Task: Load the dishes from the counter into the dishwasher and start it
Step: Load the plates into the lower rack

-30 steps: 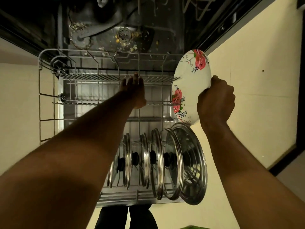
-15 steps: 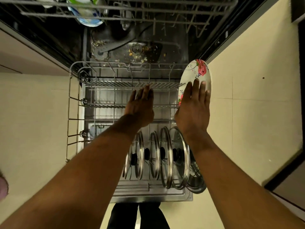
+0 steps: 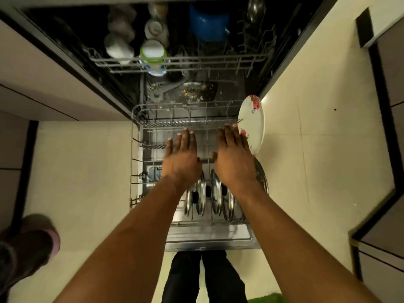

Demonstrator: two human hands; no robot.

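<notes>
A second ago the right hand [image 3: 234, 158] was gripping the flowered plate [image 3: 253, 123] by its edge; now it has let go, and the plate stands on its edge alone at the right side of the lower rack [image 3: 140, 119], near the back corner. Both hands are open, with fingers straight and flat, and they hold nothing. The left hand [image 3: 181, 158] hovers over the middle of the rack, where before it reached down to the wires. The fingertips of the right hand lie over the near edge of the plate, but I cannot tell if they touch it or only pass in front of it. In front of the plate, a row of steel lids [image 3: 216, 197] stands upright in the same rack, just as before. More of the upper rack [image 3: 196, 62] shows now, with cups [image 3: 153, 51] in it, so I think the person is straightening up. To my judgement this plate is loaded and the hands are free for the next dish. The rack is pulled out over the open door [image 3: 209, 237], so closing and starting the machine is not yet done.
</notes>
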